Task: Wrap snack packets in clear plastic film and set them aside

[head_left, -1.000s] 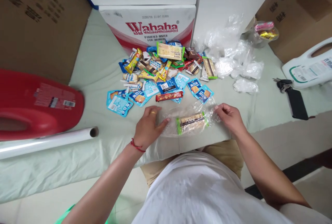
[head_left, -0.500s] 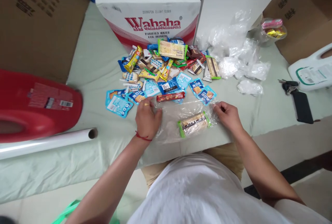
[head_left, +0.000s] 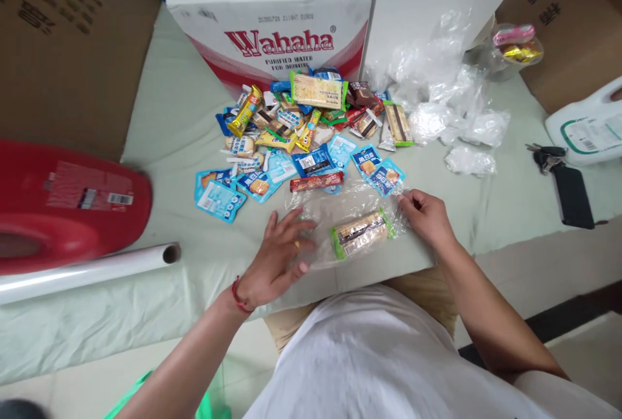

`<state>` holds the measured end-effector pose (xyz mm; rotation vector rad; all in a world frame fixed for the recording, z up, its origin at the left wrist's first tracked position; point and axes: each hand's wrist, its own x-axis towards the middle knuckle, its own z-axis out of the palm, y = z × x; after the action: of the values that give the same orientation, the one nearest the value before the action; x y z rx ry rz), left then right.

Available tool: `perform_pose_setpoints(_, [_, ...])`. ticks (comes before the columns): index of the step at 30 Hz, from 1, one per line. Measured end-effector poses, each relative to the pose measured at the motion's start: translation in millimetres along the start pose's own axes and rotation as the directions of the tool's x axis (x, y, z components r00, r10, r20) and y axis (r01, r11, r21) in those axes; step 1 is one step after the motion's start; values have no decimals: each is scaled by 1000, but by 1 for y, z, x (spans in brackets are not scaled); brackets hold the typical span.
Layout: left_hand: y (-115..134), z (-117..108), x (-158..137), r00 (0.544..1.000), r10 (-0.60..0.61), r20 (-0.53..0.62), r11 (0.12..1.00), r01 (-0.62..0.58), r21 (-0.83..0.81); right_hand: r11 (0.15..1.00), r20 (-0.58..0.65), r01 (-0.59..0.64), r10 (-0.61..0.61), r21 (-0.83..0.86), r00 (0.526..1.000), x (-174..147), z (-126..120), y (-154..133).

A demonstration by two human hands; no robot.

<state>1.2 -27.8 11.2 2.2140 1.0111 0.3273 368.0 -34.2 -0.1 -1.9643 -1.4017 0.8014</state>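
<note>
A clear plastic bag [head_left: 321, 212] lies flat near the table's front edge, with a green-ended packet of wafer biscuits [head_left: 362, 233] inside or under its film. My left hand [head_left: 279, 254] is spread open at the bag's left side, fingertips over the film. At the opposite side, my right hand [head_left: 425, 213] pinches the bag's right edge between thumb and fingers. Just beyond the bag lies a red wrapped bar [head_left: 317, 182]. Behind it, blue snack sachets [head_left: 222, 201] and a heap of mixed wrapped snacks [head_left: 318, 93] spread across the cloth.
A Wahaha carton [head_left: 276, 37] stands behind the heap. Crumpled clear bags [head_left: 432, 121] lie to its right, near a cup of sweets [head_left: 516, 50]. A red jug [head_left: 72, 208] and film roll [head_left: 92, 270] are left; keys, a black phone-like object [head_left: 573, 195] and white jug [head_left: 590, 124] right.
My left hand has let go of the bag's upper left corner, moved down and nearer to me, and spread its fingers. My right hand keeps its place on the bag.
</note>
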Motion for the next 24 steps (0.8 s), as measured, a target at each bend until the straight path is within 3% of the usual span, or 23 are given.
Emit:
perform_pose_setpoints(4, [16,15,-4,996,-64,-60,994,69,83,1000,-29,-17,16,-16,999,0,0,-1])
perform_pose_setpoints(9, [14,20,2,963,-191,-190,974,161,-161,998,35,-54,53,24,998,2,-5,-2])
perform_pose_setpoints(13, [7,21,3,892,-351,-287,916,264,-301,998,81,-59,60,-13,995,2,-12,3])
perform_pose_setpoints(17, [9,24,6,786,-486,-381,869,388,-308,996,89,-82,84,-27,992,-3,-17,9])
perform_pose_setpoints(21, [15,26,9,725,-512,-461,858,463,-224,989,90,-92,103,-120,991,-6,-20,12])
perform_pose_setpoints(24, [18,31,10,708,-469,-529,867,485,-119,952,-8,-22,21,-305,1000,-8,-25,6])
